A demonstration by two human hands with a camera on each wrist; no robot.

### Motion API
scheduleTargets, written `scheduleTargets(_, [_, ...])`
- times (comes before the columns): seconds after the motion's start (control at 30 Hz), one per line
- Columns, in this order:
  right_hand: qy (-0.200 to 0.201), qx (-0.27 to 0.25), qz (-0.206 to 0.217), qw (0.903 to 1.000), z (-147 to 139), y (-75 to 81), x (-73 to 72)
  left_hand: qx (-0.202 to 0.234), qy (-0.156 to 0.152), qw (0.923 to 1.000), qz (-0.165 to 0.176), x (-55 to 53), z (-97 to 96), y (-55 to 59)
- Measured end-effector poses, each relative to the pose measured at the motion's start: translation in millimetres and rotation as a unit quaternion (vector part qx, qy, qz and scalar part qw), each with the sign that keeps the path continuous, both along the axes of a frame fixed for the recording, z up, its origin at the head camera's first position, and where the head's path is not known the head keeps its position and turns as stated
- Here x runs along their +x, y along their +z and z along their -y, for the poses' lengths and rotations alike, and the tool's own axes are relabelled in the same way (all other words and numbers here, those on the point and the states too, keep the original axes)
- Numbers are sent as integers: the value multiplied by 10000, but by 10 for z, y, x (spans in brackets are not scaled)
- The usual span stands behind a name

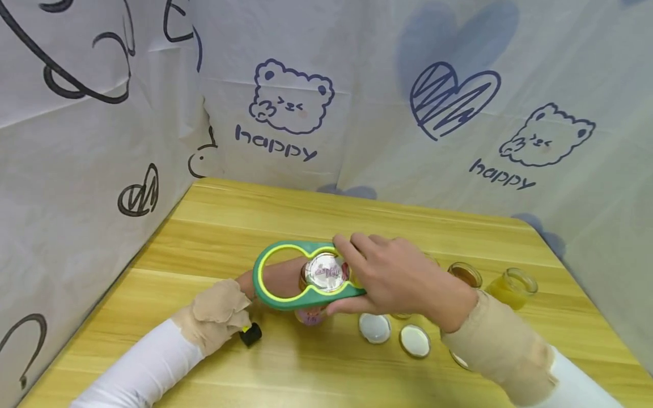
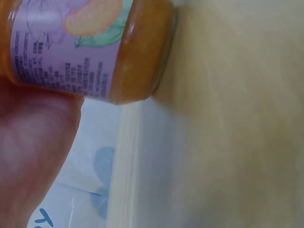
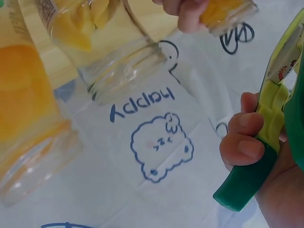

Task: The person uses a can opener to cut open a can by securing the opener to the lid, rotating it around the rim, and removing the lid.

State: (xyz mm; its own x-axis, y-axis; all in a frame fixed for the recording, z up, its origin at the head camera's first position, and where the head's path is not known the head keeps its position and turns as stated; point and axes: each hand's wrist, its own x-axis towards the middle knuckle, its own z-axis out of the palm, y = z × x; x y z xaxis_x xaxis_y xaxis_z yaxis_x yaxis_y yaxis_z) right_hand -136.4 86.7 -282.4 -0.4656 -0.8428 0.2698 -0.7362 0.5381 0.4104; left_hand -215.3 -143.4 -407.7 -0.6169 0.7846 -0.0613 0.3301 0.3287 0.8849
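In the head view my right hand (image 1: 395,275) grips one end of a green jar opener (image 1: 280,305) with yellow-lined holes. A silver lid (image 1: 326,272) with pink print shows in its middle hole. My left hand (image 2: 38,137) holds a glass jar (image 2: 142,52) of orange contents with a purple label; its base is close over the table in the left wrist view. From above, the opener covers most of that hand and jar. The right wrist view shows fingers curled round the opener's green handle (image 3: 247,178), and the left hand's jar (image 3: 228,16) apart from the opener.
Open glass jars stand at the right, one with yellow contents (image 1: 512,288) and a darker one (image 1: 465,273) beside it. Loose lids lie on the wooden table (image 1: 306,374), including a white one (image 1: 374,327) and another (image 1: 415,340). Printed cloth (image 1: 357,113) hangs around the table.
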Motion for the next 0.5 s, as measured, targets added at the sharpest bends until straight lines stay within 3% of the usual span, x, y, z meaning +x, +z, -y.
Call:
scheduleTargets(0.03, [-39,-66,33,10000,-23,22,-1,652,-653,9957,-85,-40,19,-34])
scheduleTargets(0.1, [-190,-252,145,9994,-65,72,-3,1085,-896,9899,-183,-86,7,-61])
scheduleTargets(0.2, [-528,-569,477,9958,-120,153,-4,1419,-936,9854,-93,-121,-22,-96])
scheduleTargets(0.37, [-1158,-1141,1093,9806,-195,232,15,1620,-523,9853,-113,-125,-99,-107])
scheduleTargets(0.5, [-1461,-1569,1422,9663,-240,222,32,1738,56,9847,-106,-124,-135,-111])
